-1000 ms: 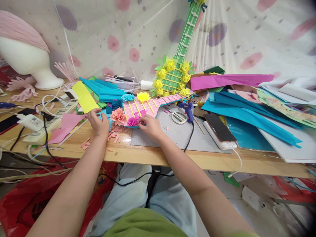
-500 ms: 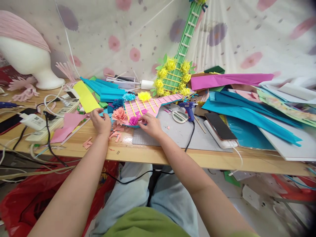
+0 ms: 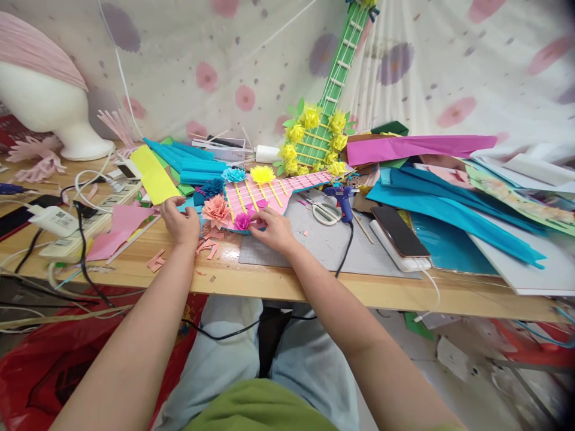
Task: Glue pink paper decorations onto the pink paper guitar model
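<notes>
A pink paper guitar (image 3: 258,194) with yellow strips lies on the table, its neck pointing right. Along its body sit a coral paper flower (image 3: 215,209), a light blue flower (image 3: 234,175), a yellow flower (image 3: 262,175) and a magenta paper flower (image 3: 243,221). My right hand (image 3: 274,230) pinches at the magenta flower by the guitar's lower edge. To the left, my left hand (image 3: 180,224) has curled fingers beside light blue paper and the end of a yellow paper strip (image 3: 153,176). What its fingers hold, if anything, is hidden.
A green paper guitar (image 3: 324,123) with yellow flowers leans on the curtain. A blue glue gun (image 3: 344,202), scissors (image 3: 326,213) and a phone (image 3: 399,230) lie to the right. The power strip (image 3: 92,218) and cables crowd the left. Coral paper scraps (image 3: 208,246) lie near the front.
The view has shifted slightly. Both hands keep nearly the same places, the right one still at the magenta flower; little else differs.
</notes>
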Demonstrator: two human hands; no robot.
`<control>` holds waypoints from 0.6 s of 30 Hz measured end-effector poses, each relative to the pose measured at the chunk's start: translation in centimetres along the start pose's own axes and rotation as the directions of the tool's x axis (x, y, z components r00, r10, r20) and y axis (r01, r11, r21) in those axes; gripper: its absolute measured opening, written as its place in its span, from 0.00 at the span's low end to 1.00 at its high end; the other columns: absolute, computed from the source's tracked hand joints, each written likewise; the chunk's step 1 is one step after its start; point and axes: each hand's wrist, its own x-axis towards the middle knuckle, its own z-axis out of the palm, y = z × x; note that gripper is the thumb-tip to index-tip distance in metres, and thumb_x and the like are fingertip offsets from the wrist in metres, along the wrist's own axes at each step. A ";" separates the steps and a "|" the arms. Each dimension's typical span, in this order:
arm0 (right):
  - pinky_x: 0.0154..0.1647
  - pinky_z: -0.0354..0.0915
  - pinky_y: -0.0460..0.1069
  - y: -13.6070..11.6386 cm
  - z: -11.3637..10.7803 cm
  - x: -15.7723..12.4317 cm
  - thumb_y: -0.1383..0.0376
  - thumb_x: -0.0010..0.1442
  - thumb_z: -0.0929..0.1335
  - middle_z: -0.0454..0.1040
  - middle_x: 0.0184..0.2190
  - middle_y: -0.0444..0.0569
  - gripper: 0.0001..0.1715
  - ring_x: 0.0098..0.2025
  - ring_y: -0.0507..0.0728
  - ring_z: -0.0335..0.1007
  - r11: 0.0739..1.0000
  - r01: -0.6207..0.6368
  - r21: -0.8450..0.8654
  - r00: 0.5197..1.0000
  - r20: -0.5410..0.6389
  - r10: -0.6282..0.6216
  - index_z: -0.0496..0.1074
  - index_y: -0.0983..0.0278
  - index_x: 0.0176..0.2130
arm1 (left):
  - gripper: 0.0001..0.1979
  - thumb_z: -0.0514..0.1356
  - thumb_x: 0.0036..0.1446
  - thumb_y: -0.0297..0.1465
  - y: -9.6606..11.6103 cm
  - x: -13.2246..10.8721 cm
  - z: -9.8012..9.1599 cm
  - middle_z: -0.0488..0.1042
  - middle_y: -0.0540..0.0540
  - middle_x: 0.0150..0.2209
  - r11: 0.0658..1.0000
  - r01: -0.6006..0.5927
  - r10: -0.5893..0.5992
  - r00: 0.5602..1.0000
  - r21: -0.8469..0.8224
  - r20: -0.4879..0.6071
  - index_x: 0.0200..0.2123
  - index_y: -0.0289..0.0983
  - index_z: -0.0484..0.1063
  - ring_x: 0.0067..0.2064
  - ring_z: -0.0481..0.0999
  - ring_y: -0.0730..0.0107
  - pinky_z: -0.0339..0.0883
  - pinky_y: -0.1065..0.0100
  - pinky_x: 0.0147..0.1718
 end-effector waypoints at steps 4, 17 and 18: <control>0.37 0.61 0.45 0.1 -0.4 -0.2 0.61 0.53 0.68 0.73 0.37 0.43 0.12 0.35 0.50 0.68 0.996 0.041 0.077 0.998 -0.056 -0.037 0.72 0.60 0.39 | 0.14 0.51 0.42 0.20 0.1 0.0 -0.1 0.69 0.40 0.40 1.000 0.024 -0.024 1.000 -0.017 0.007 0.35 0.39 0.62 0.51 0.67 0.57 0.63 0.57 0.50; 0.27 0.56 0.46 6.6 -2.4 1.9 0.60 0.57 0.62 0.56 0.17 0.38 0.17 0.22 0.50 0.53 0.785 -0.333 0.523 0.784 -0.309 0.538 0.52 0.59 0.20 | 0.05 0.53 0.54 0.29 -0.6 0.1 0.2 0.68 0.40 0.39 0.997 0.056 -0.057 0.998 -0.058 -0.013 0.36 0.38 0.62 0.43 0.69 0.61 0.67 0.62 0.39; 0.28 0.57 0.46 6.8 -2.3 2.0 0.58 0.58 0.61 0.57 0.17 0.39 0.18 0.22 0.50 0.54 0.777 -0.340 0.529 0.795 -0.280 0.539 0.53 0.59 0.20 | 0.05 0.53 0.55 0.30 -0.5 0.1 0.1 0.68 0.40 0.39 0.996 0.057 -0.057 0.998 -0.065 -0.013 0.36 0.37 0.63 0.42 0.70 0.62 0.67 0.62 0.40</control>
